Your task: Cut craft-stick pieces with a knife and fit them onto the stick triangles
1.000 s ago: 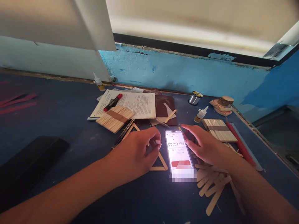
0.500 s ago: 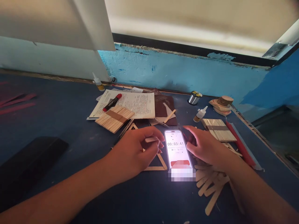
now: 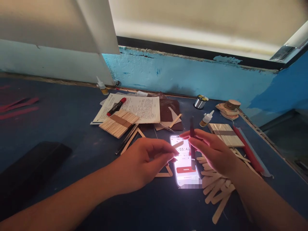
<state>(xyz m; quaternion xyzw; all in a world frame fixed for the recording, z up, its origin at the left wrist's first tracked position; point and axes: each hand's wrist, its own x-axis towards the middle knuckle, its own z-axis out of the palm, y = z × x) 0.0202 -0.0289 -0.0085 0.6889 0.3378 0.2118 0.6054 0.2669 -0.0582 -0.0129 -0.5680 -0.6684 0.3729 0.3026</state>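
My left hand (image 3: 154, 160) pinches a short piece of craft stick (image 3: 178, 144), whose end shows past the fingertips over the lit phone (image 3: 186, 176). My right hand (image 3: 211, 149) grips a slim dark tool (image 3: 192, 144), held nearly upright over the phone's right side; its exact kind is not clear. Under and beside my left hand lies a triangular frame of craft sticks (image 3: 163, 175), partly hidden. Loose craft sticks (image 3: 220, 195) lie spread beneath my right hand and forearm.
Banded craft-stick bundles lie left (image 3: 119, 123) and right (image 3: 226, 134). Behind are printed sheets (image 3: 146, 109), a red-capped marker (image 3: 116, 106), a wire spool (image 3: 201, 102) and small glue bottles (image 3: 207, 118) (image 3: 102, 87). A dark block (image 3: 36, 173) sits at left.
My left hand has moved right, bringing the stick piece over the phone. My right hand has raised the dark tool upright and moved slightly left. The timer has gone from 3:41 to 3:42.
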